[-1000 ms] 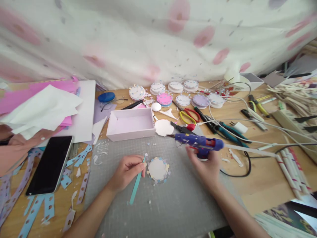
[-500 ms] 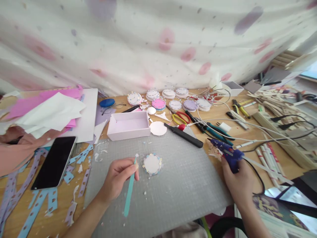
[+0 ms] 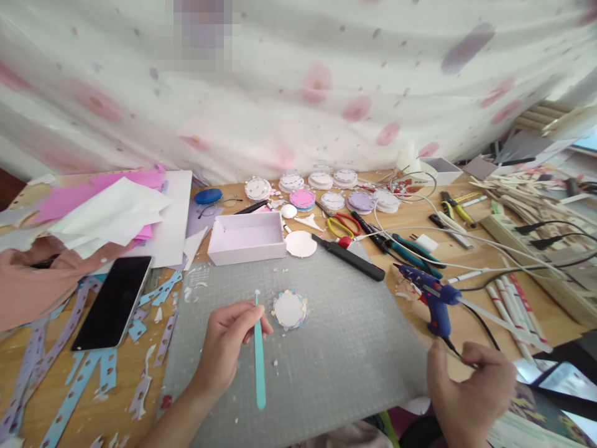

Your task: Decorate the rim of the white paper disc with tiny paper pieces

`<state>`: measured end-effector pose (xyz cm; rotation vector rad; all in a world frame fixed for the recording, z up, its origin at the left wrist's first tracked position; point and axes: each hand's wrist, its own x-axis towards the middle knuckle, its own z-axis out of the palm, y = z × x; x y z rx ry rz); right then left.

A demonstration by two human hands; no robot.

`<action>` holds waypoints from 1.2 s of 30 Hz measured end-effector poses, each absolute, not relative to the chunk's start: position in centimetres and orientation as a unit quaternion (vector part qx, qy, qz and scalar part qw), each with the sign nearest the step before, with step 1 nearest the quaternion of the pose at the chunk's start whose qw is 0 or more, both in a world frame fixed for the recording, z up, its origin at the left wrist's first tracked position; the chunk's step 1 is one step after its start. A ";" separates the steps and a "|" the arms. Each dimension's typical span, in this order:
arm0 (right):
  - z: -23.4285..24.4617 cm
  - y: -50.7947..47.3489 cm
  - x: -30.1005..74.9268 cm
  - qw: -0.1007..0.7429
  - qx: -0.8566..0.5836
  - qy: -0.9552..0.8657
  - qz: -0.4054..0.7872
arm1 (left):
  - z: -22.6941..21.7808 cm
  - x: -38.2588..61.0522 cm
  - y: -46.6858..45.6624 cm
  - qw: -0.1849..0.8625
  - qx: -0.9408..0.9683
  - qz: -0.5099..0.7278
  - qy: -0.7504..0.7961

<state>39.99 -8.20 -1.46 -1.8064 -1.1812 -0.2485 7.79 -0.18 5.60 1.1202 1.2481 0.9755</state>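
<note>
My left hand (image 3: 233, 342) pinches a flat teal craft stick (image 3: 259, 367) upright over the mat, with a small whitish bit at its top end. Just right of those fingers lies a round white paper disc (image 3: 290, 310) edged with small blue and cream pieces. The blue hot glue gun (image 3: 431, 292) rests on the table beyond the mat's right edge, a long pale glue stick sticking out of its back. Near its handle and cord is my right hand (image 3: 471, 386), empty, fingers loosely curled and thumb apart.
A grey cutting mat (image 3: 345, 348) covers the middle. Behind it are a pale box (image 3: 247, 239), a black pen-like tool (image 3: 352, 260), pliers (image 3: 417, 252) and several decorated discs (image 3: 360, 201). A phone (image 3: 114, 302) and paper strips lie left; a power strip (image 3: 536, 261) and cables right.
My right hand has let go of the glue gun and moved back toward me, leaving it on the table. In my left hand the teal stick has swung to nearly vertical.
</note>
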 end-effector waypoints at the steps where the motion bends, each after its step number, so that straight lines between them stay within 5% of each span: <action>1: -1.0 -7.9 38.8 0.482 -0.697 -0.521 -0.098 | 5.6 8.2 -0.1 0.564 0.469 0.417 0.537; 6: 1.8 -4.3 31.9 0.462 -0.457 -0.759 0.044 | 5.6 10.2 -0.1 0.544 0.465 0.422 0.557; 15: 3.5 1.7 26.4 0.391 -0.230 -0.891 -0.031 | 6.7 12.2 0.0 0.443 0.563 0.422 0.557; 18: 2.7 2.6 26.6 0.415 -0.230 -0.880 0.019 | 6.6 12.1 0.6 0.434 0.591 0.389 0.558; 25: 0.8 3.7 27.0 0.650 -0.385 -0.587 0.291 | 3.5 9.5 3.0 0.349 0.620 0.412 0.569; 36: -0.2 2.9 26.3 0.594 -0.360 -0.551 0.463 | 0.8 7.9 3.6 0.358 0.730 0.322 0.485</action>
